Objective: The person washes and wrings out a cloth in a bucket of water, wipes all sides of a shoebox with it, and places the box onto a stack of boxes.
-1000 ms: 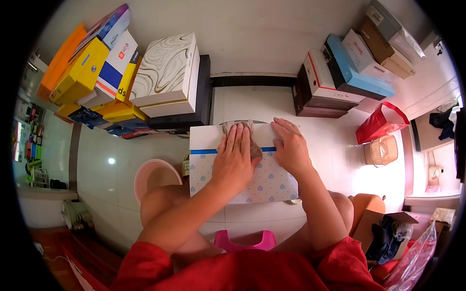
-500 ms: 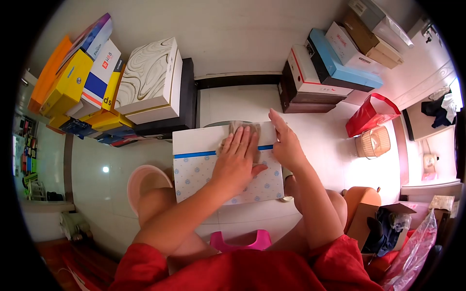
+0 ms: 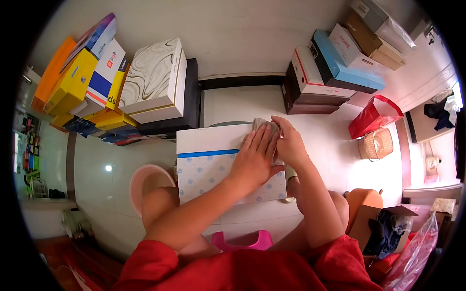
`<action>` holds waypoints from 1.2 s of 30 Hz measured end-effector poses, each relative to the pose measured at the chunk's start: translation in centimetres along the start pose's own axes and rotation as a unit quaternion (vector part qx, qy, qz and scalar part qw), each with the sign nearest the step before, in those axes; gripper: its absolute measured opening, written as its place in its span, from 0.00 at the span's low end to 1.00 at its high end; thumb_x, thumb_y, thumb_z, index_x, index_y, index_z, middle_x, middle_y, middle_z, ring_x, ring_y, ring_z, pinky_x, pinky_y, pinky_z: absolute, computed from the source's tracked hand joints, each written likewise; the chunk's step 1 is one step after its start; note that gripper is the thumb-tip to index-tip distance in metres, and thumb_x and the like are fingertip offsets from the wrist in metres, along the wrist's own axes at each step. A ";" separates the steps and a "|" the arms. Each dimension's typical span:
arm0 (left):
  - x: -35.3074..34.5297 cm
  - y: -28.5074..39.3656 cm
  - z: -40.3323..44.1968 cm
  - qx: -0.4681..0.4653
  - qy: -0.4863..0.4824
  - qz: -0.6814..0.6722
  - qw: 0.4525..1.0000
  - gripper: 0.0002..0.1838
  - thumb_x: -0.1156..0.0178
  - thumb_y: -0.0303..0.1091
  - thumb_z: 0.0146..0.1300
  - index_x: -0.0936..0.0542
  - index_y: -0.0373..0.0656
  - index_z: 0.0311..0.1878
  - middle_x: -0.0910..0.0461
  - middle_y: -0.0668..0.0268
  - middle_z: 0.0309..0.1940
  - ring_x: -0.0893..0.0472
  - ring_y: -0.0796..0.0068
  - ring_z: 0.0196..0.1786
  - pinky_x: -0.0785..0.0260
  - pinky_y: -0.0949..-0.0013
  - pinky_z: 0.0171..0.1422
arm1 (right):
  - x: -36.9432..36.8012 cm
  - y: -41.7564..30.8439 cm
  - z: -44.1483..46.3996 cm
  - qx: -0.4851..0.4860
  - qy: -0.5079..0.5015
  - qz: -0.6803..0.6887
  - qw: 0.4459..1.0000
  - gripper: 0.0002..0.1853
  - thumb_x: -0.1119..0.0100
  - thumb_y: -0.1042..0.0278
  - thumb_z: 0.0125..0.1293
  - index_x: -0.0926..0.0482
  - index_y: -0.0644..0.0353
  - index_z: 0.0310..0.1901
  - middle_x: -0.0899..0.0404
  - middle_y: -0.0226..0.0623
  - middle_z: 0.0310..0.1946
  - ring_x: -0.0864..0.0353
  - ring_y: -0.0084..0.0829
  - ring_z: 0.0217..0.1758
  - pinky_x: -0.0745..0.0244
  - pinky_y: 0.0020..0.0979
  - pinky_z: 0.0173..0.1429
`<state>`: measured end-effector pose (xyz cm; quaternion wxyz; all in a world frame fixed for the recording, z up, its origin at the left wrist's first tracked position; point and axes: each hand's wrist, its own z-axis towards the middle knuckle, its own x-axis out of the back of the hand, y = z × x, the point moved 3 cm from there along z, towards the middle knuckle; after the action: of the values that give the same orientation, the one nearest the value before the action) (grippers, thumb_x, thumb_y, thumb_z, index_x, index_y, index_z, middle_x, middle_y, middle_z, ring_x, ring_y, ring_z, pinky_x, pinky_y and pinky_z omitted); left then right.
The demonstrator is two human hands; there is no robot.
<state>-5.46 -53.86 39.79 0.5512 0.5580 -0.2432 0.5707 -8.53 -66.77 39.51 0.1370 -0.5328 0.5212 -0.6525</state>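
A white lidded box (image 3: 206,169) with a blue band and small blue prints rests between my knees. My left hand (image 3: 252,153) lies flat on a crumpled greyish cloth (image 3: 260,122), its fingers stretched over the box's top right part and the thumb apart. My right hand (image 3: 292,148) is at the box's right edge, beside the cloth, bracing that side. Some of its fingers are hidden against the box.
Stacked boxes (image 3: 153,77) stand on the left, more shoe boxes (image 3: 323,72) on the right. A pink bucket (image 3: 138,186) is by my left leg, a pink stool (image 3: 242,241) in front of me. A red bag (image 3: 371,119) and a wicker basket (image 3: 376,145) sit at right.
My left hand and the cloth have slid right along the box top to its right edge. My right hand's raised fingers have bent in toward the box edge.
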 end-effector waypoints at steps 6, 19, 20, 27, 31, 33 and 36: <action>1.3 -1.0 -1.5 0.050 -0.003 0.032 0.998 0.48 0.40 0.60 0.60 0.40 0.31 0.71 0.39 0.43 0.70 0.42 0.50 0.75 0.53 0.52 0.78 | -0.2 0.4 0.4 0.089 0.030 -0.040 0.995 0.27 0.55 0.86 0.51 0.25 0.64 0.56 0.23 0.48 0.55 0.26 0.53 0.59 0.31 0.40 0.63; 2.4 -2.7 -3.4 0.066 0.013 0.028 0.997 0.48 0.37 0.58 0.57 0.39 0.30 0.70 0.39 0.43 0.69 0.41 0.47 0.74 0.51 0.50 0.77 | -4.2 -3.6 -1.1 0.225 0.117 -0.056 0.966 0.25 0.55 0.88 0.50 0.22 0.65 0.51 0.21 0.47 0.52 0.24 0.49 0.56 0.28 0.39 0.61; 2.7 -2.9 -3.6 0.078 0.011 0.033 0.996 0.48 0.37 0.58 0.57 0.39 0.30 0.70 0.40 0.43 0.70 0.42 0.47 0.74 0.51 0.50 0.77 | -4.1 -3.6 -1.0 0.218 0.115 -0.067 0.967 0.24 0.55 0.87 0.50 0.22 0.65 0.51 0.21 0.47 0.52 0.24 0.49 0.56 0.28 0.39 0.61; 4.0 -4.6 -5.6 0.114 -0.014 0.063 0.991 0.51 0.37 0.60 0.56 0.42 0.31 0.71 0.43 0.43 0.71 0.45 0.50 0.76 0.53 0.52 0.78 | -5.0 -4.1 -1.1 0.215 0.097 -0.136 0.962 0.21 0.51 0.87 0.49 0.20 0.67 0.47 0.21 0.45 0.52 0.27 0.48 0.59 0.29 0.40 0.62; 4.2 -5.0 -6.0 0.119 -0.018 0.041 0.992 0.52 0.34 0.57 0.55 0.43 0.31 0.72 0.43 0.44 0.72 0.46 0.51 0.77 0.53 0.53 0.78 | -6.3 -4.8 -1.0 0.260 0.129 -0.146 0.946 0.20 0.53 0.86 0.51 0.19 0.66 0.46 0.20 0.46 0.51 0.24 0.50 0.56 0.28 0.40 0.62; 4.1 -5.1 -6.0 0.123 -0.017 0.033 0.992 0.52 0.33 0.56 0.55 0.44 0.31 0.72 0.44 0.44 0.72 0.47 0.51 0.77 0.53 0.53 0.78 | -7.4 -5.4 -1.0 0.321 0.083 -0.068 0.941 0.18 0.50 0.84 0.55 0.20 0.67 0.48 0.20 0.46 0.52 0.25 0.49 0.58 0.29 0.40 0.63; 4.4 -5.3 -6.2 0.120 -0.033 0.057 0.991 0.53 0.33 0.56 0.54 0.45 0.31 0.73 0.44 0.43 0.72 0.47 0.50 0.77 0.53 0.53 0.78 | -7.8 -5.3 -1.1 0.298 0.080 -0.085 0.947 0.17 0.48 0.82 0.57 0.20 0.68 0.49 0.20 0.46 0.53 0.25 0.48 0.60 0.29 0.40 0.64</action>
<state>-2.01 -45.28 40.37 0.4385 0.6242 -0.2220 0.6073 -4.39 -58.21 39.67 0.1920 -0.4559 0.2651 -0.8276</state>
